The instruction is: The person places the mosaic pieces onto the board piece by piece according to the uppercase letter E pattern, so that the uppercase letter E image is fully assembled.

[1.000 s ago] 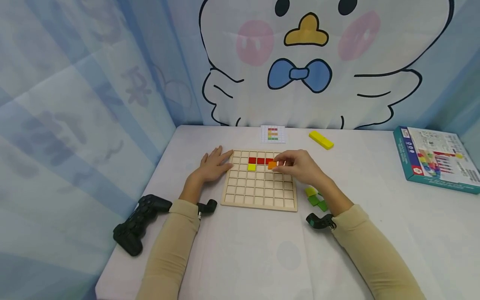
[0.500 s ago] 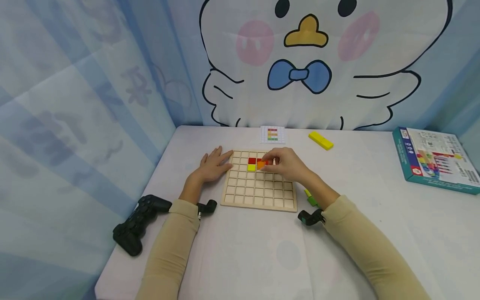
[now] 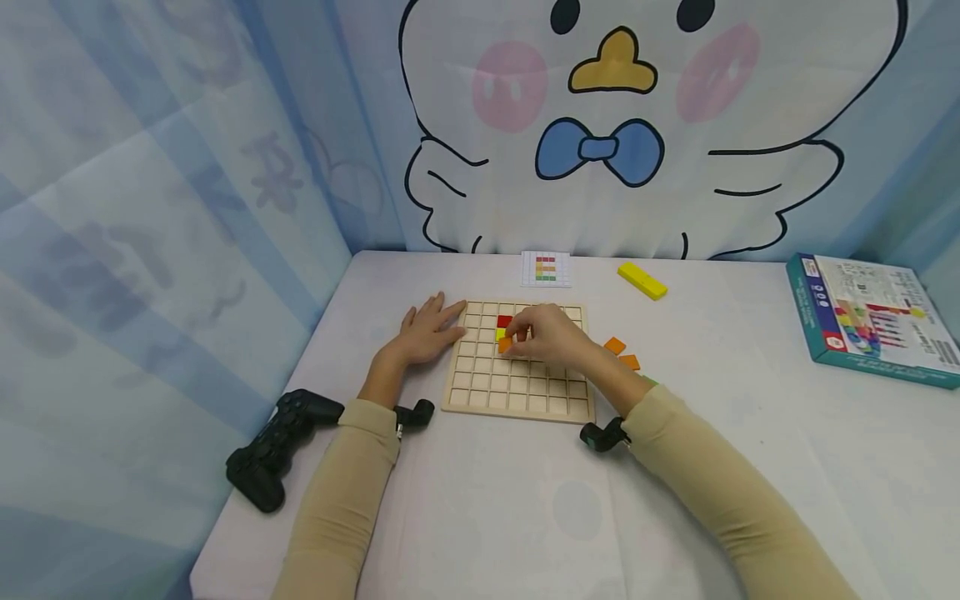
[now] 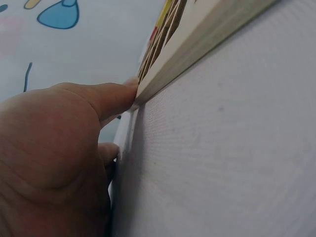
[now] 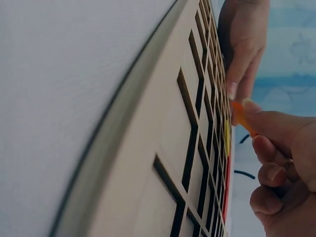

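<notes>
My right hand (image 3: pixel 547 337) pinches an orange square tile (image 3: pixel 505 344) between thumb and fingers, over the wooden grid board (image 3: pixel 480 402). The right wrist view shows that orange tile (image 5: pixel 242 118) tilted at the thumb tip. Just above it on the board lie a yellow tile (image 3: pixel 500 333) and a red tile (image 3: pixel 504 321); my hand hides other cells of that row. My left hand (image 3: pixel 426 335) lies beside the board's left edge with fingers spread. In the left wrist view, one of its digits (image 4: pixel 116 96) touches the board's corner (image 4: pixel 148 91).
Orange tiles (image 3: pixel 615 345) lie right of the board, with a bit of green (image 3: pixel 649 380) partly behind the sleeve. Behind the board are a pattern card (image 3: pixel 546 268) and a yellow bar (image 3: pixel 642 281). A game controller (image 3: pixel 277 450) sits left, a teal box (image 3: pixel 873 321) right.
My right hand has moved left across the board with the orange tile, from the right end of the red row to below the yellow tile. My left hand has stayed still.
</notes>
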A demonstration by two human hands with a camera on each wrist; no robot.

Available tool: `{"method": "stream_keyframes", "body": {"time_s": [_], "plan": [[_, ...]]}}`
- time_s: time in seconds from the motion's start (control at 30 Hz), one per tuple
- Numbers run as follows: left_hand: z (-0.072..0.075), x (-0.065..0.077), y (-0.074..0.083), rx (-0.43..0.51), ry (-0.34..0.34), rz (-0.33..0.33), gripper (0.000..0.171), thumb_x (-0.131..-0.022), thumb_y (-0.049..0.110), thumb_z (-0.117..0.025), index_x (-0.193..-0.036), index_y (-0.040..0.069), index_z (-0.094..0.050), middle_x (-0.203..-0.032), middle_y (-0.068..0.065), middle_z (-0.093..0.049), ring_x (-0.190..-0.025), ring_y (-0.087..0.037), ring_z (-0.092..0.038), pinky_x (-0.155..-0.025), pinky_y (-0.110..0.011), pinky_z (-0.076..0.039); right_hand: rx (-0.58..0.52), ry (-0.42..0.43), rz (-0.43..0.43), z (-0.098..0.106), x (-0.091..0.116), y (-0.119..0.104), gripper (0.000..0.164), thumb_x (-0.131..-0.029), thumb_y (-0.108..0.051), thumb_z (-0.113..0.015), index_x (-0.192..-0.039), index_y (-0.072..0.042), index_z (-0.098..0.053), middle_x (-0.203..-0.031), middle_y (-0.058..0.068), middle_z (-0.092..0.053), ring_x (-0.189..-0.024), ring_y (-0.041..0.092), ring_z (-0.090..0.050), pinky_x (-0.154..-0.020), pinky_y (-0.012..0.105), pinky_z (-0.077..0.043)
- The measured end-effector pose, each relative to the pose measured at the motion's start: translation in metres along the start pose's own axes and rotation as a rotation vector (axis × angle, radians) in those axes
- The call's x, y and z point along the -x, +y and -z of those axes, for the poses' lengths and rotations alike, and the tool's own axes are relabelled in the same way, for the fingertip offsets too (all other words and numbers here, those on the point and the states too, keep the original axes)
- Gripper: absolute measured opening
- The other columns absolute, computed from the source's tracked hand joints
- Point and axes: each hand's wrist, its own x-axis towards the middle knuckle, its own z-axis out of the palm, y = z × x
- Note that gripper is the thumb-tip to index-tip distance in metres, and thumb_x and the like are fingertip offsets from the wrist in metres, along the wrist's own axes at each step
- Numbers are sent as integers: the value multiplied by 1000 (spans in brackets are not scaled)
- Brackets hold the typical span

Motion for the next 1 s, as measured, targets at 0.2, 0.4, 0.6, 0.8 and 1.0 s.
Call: {"method": "stream_keyframes", "body": {"time_s": [0.2, 0.4, 0.6, 0.8, 1.0], "plan": [[-2, -1, -2, 7, 4, 2, 62, -110, 45, -45, -167, 25, -28, -176, -17, -2, -164, -34, 2, -129, -57, 9, 16, -31, -20, -4, -3, -1, 21, -90, -19, -84, -105, -6, -79, -83, 2, -67, -79, 19, -56, -71, 30, -46], [-2, -1, -2, 1, 6, 1, 62, -110, 45, -44, -167, 25, -28, -176, -17, -2, -164, -34, 2, -129, -57, 8, 33, -48, -55, -6, -4, 1, 21, -89, -22, -85, -103, -8, -79, -82, 1, -67, -80, 19, -56, -72, 30, -47], [-1, 0, 0, 15, 7, -2, 62, -110, 44, -46, -166, 24, -29, -176, -17, -2, -164, -34, 2, -129, -57, 8, 40, -55, -36, -6, -4, 1, 21, -90, -22, -84, -103, -7, -79, -83, 1, -68, -82, 18, -56, -76, 31, -47], [0, 0, 0, 21, 7, -3, 62, -110, 44, -46, -166, 24, -29, -175, -18, -2, -164, -34, 2, -129, -57, 9, 49, -60, -7, -7, -6, 0, 24, -90, -20, -84, -107, -4, -80, -88, 3, -72, -83, 19, -59, -77, 32, -51], [1, 0, 1, 13, 5, 3, 62, -110, 44, -46, -166, 25, -28, -175, -17, -2, -164, -34, 2, -129, -57, 8, 68, -46, -7, -5, -4, 0, 28, -91, -22, -83, -112, -5, -79, -88, 1, -72, -82, 18, -59, -77, 31, -51]]}}
